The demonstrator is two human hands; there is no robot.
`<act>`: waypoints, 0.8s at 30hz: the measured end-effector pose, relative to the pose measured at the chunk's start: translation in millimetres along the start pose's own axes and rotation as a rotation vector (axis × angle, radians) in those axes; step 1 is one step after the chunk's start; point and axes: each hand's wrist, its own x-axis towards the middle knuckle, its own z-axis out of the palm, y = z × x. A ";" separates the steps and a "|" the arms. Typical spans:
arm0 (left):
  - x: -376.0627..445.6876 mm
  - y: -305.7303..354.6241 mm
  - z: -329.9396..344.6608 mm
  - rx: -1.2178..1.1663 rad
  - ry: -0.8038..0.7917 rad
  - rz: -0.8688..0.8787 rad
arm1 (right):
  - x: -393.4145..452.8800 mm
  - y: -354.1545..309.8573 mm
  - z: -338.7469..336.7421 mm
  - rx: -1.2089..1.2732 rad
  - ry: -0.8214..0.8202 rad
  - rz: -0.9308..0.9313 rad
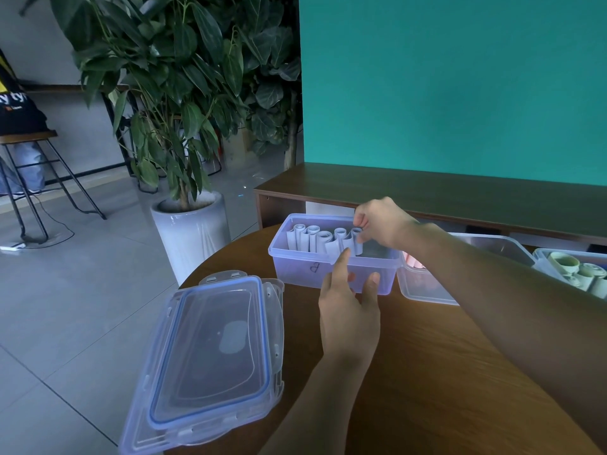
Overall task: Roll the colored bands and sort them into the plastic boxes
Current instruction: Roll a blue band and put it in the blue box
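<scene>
The right hand (381, 224) pinches, it seems, a pale rolled band (357, 239) standing in the clear box (305, 270) on the table (443, 372); the left hand (348, 310), fingers straight, touches the box's front wall.

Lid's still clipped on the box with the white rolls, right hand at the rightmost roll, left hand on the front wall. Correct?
Not quite. In the head view the box is open; the lids lie on the table beside it. The right hand is at the rightmost roll, the left hand on the front wall.

Office lounge: potted plant (184, 93), bar stool (33, 172), teal partition (460, 77), tiled floor (82, 307)
</scene>
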 end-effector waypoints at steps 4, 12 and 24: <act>0.9 -1.0 0.0 -0.003 0.004 0.003 | 0.4 1.6 -1.1 -0.005 -0.002 -0.002; 0.3 -1.7 -0.3 0.018 0.020 0.031 | -6.1 4.0 -9.4 0.032 0.013 0.001; -18.3 14.1 -7.4 0.150 0.049 0.150 | -133.2 4.3 -51.6 0.290 0.387 -0.026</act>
